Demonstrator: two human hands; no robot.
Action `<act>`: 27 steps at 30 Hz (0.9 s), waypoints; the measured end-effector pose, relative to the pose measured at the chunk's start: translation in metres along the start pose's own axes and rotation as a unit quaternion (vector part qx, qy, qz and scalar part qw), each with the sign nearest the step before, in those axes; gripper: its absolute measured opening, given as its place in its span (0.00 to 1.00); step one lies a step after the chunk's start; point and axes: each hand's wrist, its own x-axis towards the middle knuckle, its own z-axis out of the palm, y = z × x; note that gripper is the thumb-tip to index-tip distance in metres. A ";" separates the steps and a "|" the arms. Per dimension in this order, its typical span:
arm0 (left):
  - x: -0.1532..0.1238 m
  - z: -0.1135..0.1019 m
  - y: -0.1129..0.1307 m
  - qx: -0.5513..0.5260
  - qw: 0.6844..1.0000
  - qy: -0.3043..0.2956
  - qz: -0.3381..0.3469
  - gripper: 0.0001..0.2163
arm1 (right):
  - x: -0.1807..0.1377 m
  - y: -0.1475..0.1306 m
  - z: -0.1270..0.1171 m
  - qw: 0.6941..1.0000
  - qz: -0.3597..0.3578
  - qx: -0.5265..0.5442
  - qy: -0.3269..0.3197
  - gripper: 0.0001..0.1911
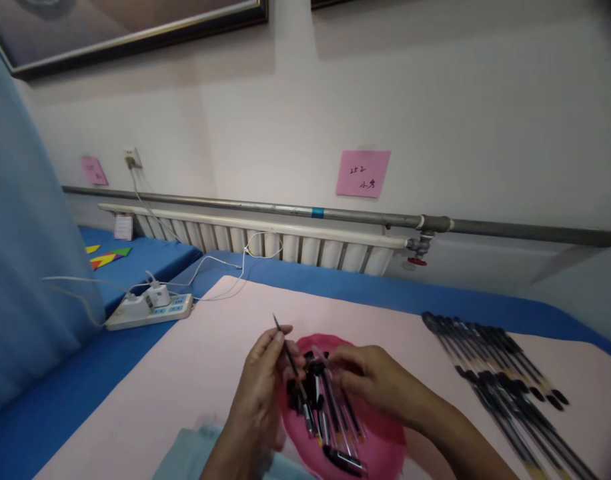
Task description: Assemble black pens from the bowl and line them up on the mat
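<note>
My left hand (258,387) holds a slim dark paintbrush (288,357) between thumb and fingers, its pointed end up and its other end slanting down over the pink basin (385,453). My right hand (380,383) reaches over the basin's right side, fingers bent together close to the left hand. Whatever lies between its fingertips is blurred. Inside the basin are several small black pieces, clear narrow strips or tubes, and brushes with dark heads (344,461).
Rows of dark brushes (490,347) lie at the right on the pink sheet (185,373). A light-blue cloth (185,453) is at the front. A power strip (150,313) with white cables sits at the left. Behind run a radiator (285,247) and a pipe (265,205).
</note>
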 end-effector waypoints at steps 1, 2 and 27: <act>0.001 -0.001 0.004 -0.034 0.999 0.025 0.014 0.12 | 0.000 0.000 0.004 1.000 -0.003 0.003 -0.025 0.10; 0.002 -0.002 0.009 -0.063 0.997 0.044 0.022 0.12 | 0.000 -0.001 0.008 0.999 -0.004 0.006 -0.042 0.11; 0.004 -0.007 0.019 -0.114 0.989 0.082 0.038 0.10 | 0.002 -0.009 0.018 0.998 -0.021 -0.044 -0.048 0.11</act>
